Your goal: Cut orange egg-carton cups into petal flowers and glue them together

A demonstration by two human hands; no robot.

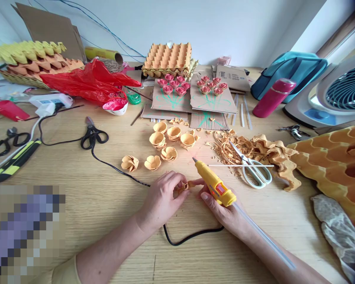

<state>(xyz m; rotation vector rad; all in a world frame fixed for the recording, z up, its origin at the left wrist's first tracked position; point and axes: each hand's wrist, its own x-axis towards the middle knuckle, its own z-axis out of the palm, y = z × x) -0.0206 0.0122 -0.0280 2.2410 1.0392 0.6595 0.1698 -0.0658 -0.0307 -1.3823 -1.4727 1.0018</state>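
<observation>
My left hand pinches a small curled piece of orange egg carton between thumb and fingers. Held in my right hand is a yellow hot glue gun, its nozzle pointing away and to the left, a clear glue stick trailing from its rear over the forearm. The right index finger reaches to the carton piece. Just beyond my hands sit several orange carton cups, among them petal-shaped ones and rounder ones. The glue gun's black cord loops beneath my hands.
White-handled scissors lie by carton scraps on the right. Black scissors and a yellow-black utility knife are at left. Behind stand cardboard pieces with pink carton flowers, a pink bottle and a fan.
</observation>
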